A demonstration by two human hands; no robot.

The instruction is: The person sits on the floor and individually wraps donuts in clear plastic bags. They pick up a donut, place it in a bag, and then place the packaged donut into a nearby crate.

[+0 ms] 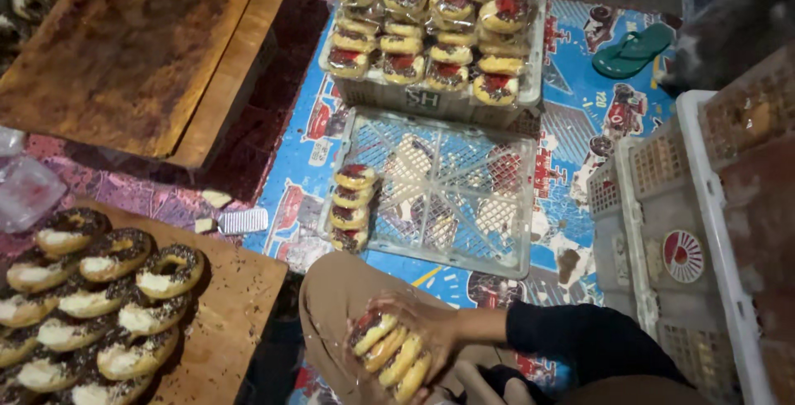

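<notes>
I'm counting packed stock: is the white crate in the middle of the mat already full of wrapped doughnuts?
No, the white crate holds just one short row of wrapped doughnuts at its left edge.

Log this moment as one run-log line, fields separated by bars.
right hand: gripping wrapped doughnut stack over lap | left hand: hidden | white crate: one doughnut row | wooden board: chocolate-sprinkled doughnuts

At the bottom edge, the frame cuts off our left hand, so we cannot tell its grip. The wooden board of chocolate-sprinkled doughnuts runs off the lower left. The stacked white plastic crates leave the right edge. Upper right, a dark blurred shape stays unreadable.
</notes>
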